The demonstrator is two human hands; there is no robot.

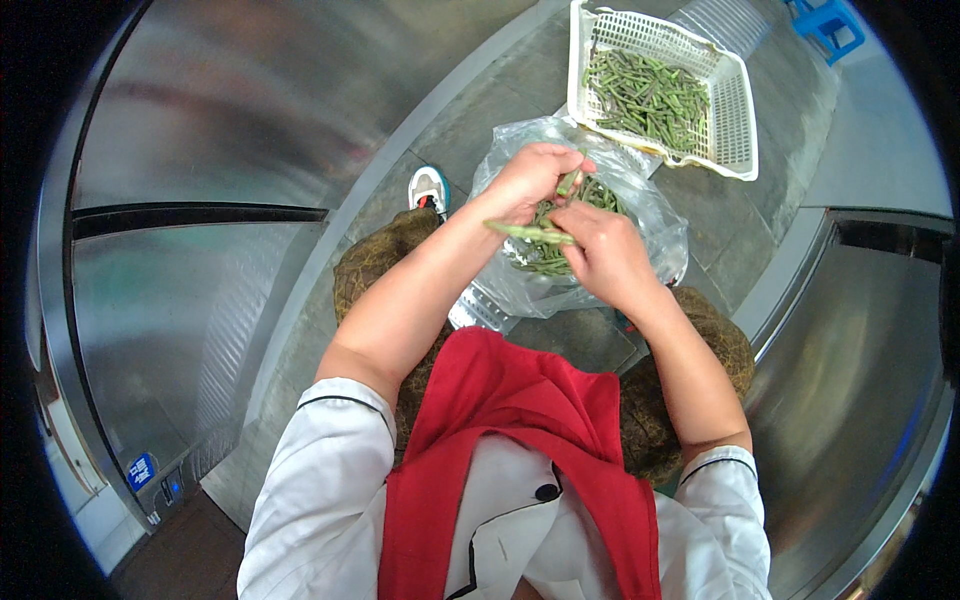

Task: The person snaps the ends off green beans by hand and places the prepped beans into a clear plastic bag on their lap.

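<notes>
My left hand (534,178) is closed on a short piece of green bean (570,181) between thumb and fingers. Just below and to the right, my right hand (604,244) grips several longer green beans (529,232) that point left, across my left wrist. Both hands are over a clear plastic bag (660,232), which stands open between my knees with green beans (547,262) inside. Beyond the bag, a white plastic basket (739,112) holds many short pieces of green bean (649,94).
Stainless steel cabinet doors (187,300) rise at the left, and another steel door (847,360) at the right. A perforated metal piece (484,309) lies under the bag's near edge. A blue plastic stool (829,30) is at the top right, on the grey tiled floor (720,217).
</notes>
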